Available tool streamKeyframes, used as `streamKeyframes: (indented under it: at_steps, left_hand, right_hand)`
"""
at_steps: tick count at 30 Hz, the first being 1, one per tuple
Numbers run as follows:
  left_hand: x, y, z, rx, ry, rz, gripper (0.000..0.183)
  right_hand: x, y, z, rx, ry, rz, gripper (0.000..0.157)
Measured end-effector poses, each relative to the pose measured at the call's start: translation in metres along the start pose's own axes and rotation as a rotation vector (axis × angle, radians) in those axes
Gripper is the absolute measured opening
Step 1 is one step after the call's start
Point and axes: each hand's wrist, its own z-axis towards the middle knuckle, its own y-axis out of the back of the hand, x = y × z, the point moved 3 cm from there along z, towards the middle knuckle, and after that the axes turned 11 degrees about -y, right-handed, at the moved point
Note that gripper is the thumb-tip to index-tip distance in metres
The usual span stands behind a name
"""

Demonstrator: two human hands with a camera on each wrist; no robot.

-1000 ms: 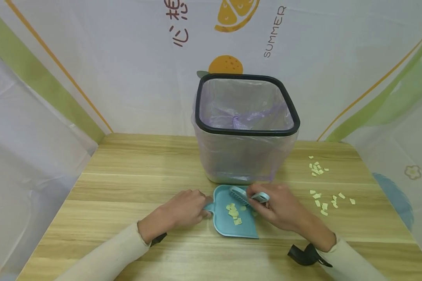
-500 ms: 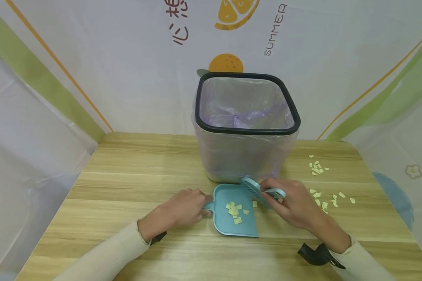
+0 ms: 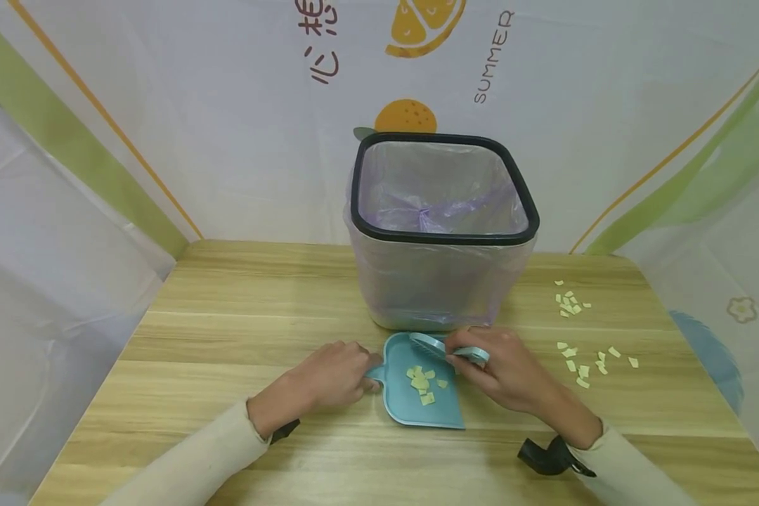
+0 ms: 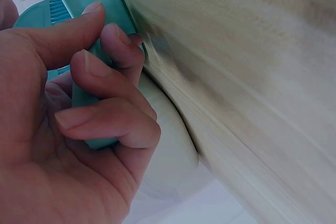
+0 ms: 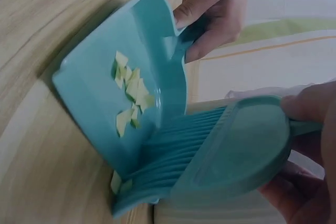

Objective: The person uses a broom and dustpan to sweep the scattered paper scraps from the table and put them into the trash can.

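Observation:
A light-blue dustpan lies on the table with its open edge facing right. My left hand grips its short handle; in the left wrist view, curled fingers wrap round that handle. Pale yellow paper scraps lie in a small heap on the pan. My right hand holds a matching hand brush by its handle. In the right wrist view, the brush's bristles reach over the pan's back part and front lip, and a scrap sits by the bristles at that lip.
A bin with a black rim and a thin plastic liner stands just behind the dustpan. More scraps lie at the table's right, with another scattered group nearer. Printed cloth hangs behind the table.
The brush went right past the pan's lip, then came back left over the pan. One scrap near the lip now shows farther inside. The left hand and dustpan stayed put.

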Motion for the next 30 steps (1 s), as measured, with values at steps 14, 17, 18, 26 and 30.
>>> streamKeyframes:
  at_steps: [14, 17, 18, 26, 30]
  left_hand:
    - [0.000, -0.002, 0.000, 0.015, 0.017, -0.008, 0.018]
    - [0.000, -0.001, 0.000, 0.010, 0.014, 0.000, 0.018]
    - [0.000, -0.001, 0.000, 0.010, 0.013, 0.001, 0.018]
    - [0.000, -0.001, 0.000, 0.006, 0.010, -0.002, 0.017]
    - [0.000, 0.000, 0.000, -0.001, 0.005, -0.003, 0.017]
  right_hand:
    - [0.004, 0.022, -0.002, -0.164, -0.034, -0.140, 0.004]
    - [0.004, 0.022, -0.003, -0.184, -0.037, -0.215, 0.003]
    - [0.004, 0.022, -0.003, -0.188, -0.043, -0.234, 0.004]
    - [0.005, 0.007, -0.007, -0.182, -0.115, -0.238, 0.008]
    - [0.006, 0.002, -0.006, -0.191, -0.151, -0.156, 0.012]
